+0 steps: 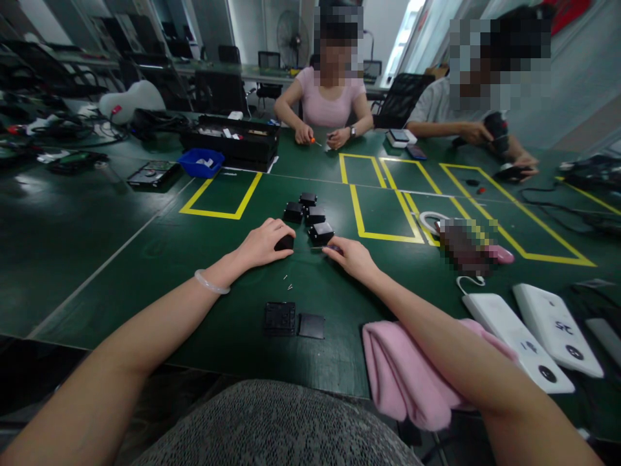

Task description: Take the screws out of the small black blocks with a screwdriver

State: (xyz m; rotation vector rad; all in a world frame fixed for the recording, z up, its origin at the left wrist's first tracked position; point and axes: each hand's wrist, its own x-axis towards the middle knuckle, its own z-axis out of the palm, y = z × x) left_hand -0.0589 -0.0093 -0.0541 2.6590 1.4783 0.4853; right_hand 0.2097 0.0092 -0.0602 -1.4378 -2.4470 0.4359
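My left hand (pixel 264 243) is curled round a small black box (pixel 284 243) on the green table (pixel 145 259). My right hand (pixel 352 255) rests beside it, fingers pinched on something thin I cannot make out, right below another black box (pixel 321 233). Three more black boxes (pixel 303 208) stand in a cluster just beyond. A few tiny screws (pixel 288 281) lie between my hands. Nearer to me lie an opened black box base (pixel 279 318) and its flat lid (pixel 311 325).
A pink cloth (pixel 402 375) lies under my right forearm. Two white devices (pixel 533 340) sit at the right. Yellow tape rectangles (pixel 383 207) mark the table. Two people sit across; a blue bin (pixel 200 162) and a black crate (pixel 233 142) stand far left.
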